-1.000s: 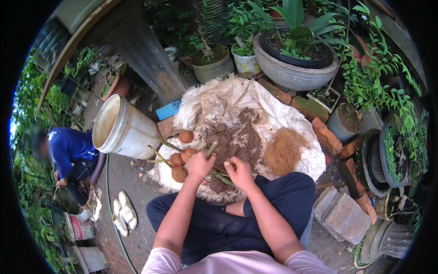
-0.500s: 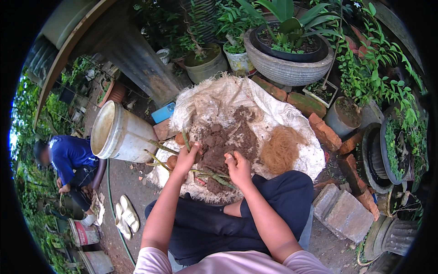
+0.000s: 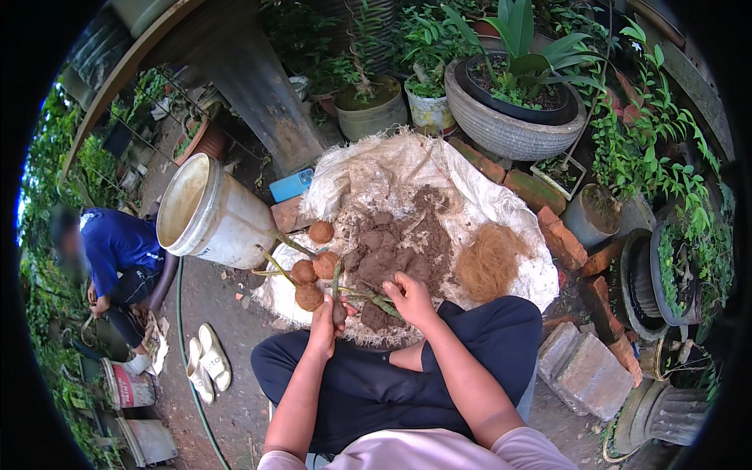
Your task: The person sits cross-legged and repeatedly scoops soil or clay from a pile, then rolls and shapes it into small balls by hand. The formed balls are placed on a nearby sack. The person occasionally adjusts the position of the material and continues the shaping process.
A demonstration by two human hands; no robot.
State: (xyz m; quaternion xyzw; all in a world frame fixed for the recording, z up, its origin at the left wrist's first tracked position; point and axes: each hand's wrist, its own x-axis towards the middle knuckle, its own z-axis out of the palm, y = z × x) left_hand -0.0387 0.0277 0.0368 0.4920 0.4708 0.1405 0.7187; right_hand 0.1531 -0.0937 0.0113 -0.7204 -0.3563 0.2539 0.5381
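Observation:
In my left hand (image 3: 322, 329) is an upright green stem cutting (image 3: 337, 280) with a lump of mud around its lower end. My right hand (image 3: 410, 301) is closed, thumb against fingers, beside it; whatever lies in the pinch is too small to make out. More green cuttings (image 3: 381, 305) lie just under my right fingers. Left of my hands, several round fibre-wrapped balls (image 3: 309, 297) sit together, some with stems sticking out. Dark wet soil (image 3: 392, 252) is heaped beyond my hands on a white woven sack (image 3: 362, 168). A tangle of brown fibre (image 3: 491, 263) rests to its right.
A tilted white bucket (image 3: 227, 223) and a blue phone (image 3: 291, 186) are at the left of the sack. Bricks (image 3: 561, 237) and potted plants (image 3: 513, 110) edge the far and right sides. Slippers (image 3: 208, 360), a hose (image 3: 181, 329) and a crouching person (image 3: 121, 254) are farther left.
My left hand has drawn nearer to me with the cutting, whose muddy base now shows. The fibre balls it covered are in view. My right hand is slightly lower in the picture.

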